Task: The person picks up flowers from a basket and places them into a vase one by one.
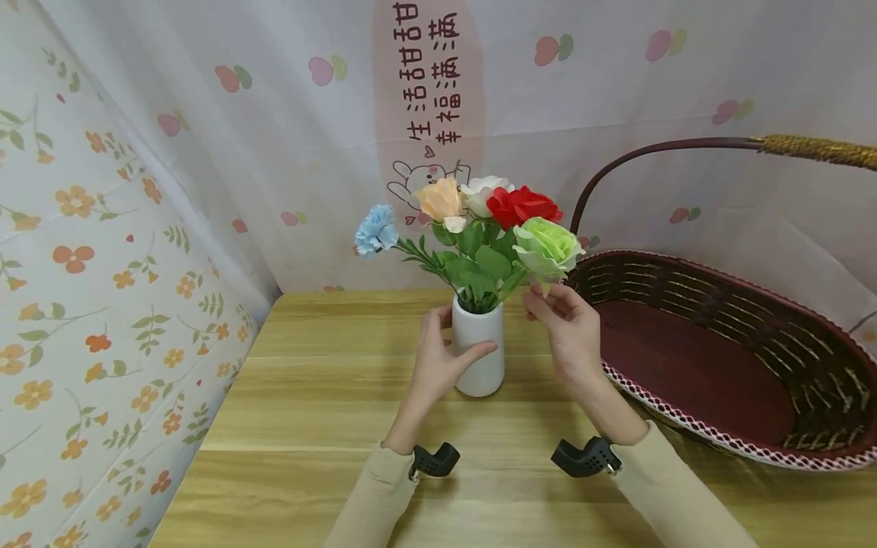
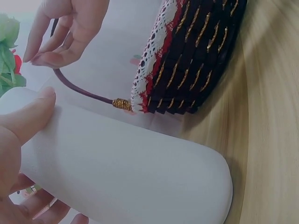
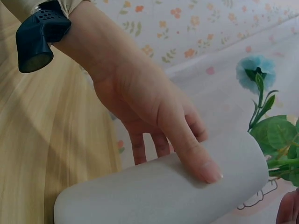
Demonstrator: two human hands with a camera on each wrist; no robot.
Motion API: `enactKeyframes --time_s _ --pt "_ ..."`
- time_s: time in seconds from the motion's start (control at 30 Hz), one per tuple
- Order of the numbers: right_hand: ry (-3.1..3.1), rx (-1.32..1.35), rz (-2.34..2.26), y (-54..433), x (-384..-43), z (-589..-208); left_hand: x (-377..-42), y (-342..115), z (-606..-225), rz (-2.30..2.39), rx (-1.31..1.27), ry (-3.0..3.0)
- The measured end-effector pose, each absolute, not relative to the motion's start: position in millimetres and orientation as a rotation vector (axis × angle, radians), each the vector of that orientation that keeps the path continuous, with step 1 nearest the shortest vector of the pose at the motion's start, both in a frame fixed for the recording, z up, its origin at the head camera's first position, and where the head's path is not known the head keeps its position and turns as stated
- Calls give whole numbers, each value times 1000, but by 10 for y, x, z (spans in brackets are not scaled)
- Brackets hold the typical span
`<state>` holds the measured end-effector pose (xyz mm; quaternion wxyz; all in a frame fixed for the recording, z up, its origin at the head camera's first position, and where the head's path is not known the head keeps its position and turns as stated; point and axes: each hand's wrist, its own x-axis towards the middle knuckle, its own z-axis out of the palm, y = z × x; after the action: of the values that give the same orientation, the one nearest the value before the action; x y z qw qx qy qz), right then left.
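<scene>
A white vase (image 1: 479,352) stands upright on the wooden table. My left hand (image 1: 438,354) grips its upper part, thumb across the front and fingers round the far side, as the right wrist view also shows. Artificial flowers stand in it: a blue carnation (image 1: 377,230), a peach rose (image 1: 441,199), a white rose (image 1: 485,194), a red rose (image 1: 524,207) and a light green rose (image 1: 548,247). Just below the green rose is my right hand (image 1: 570,320), its fingers loosely curled. The left wrist view shows nothing held in that right hand (image 2: 70,35).
A dark woven basket (image 1: 692,358) with a tall arched handle (image 1: 658,148) stands right of the vase, close beside my right forearm. The wooden table (image 1: 301,426) extends to the left and front. Patterned curtains (image 1: 274,152) hang behind and at the left.
</scene>
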<state>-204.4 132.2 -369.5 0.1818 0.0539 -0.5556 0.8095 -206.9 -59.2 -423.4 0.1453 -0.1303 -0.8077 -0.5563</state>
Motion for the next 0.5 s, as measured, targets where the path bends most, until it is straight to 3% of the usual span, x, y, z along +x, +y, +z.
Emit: enactKeyframes --time_s 0.5 --pt "-1715 173 2168 1619 -1975 -3684 -2065 -646 -4250 -1616 -406 -2324"
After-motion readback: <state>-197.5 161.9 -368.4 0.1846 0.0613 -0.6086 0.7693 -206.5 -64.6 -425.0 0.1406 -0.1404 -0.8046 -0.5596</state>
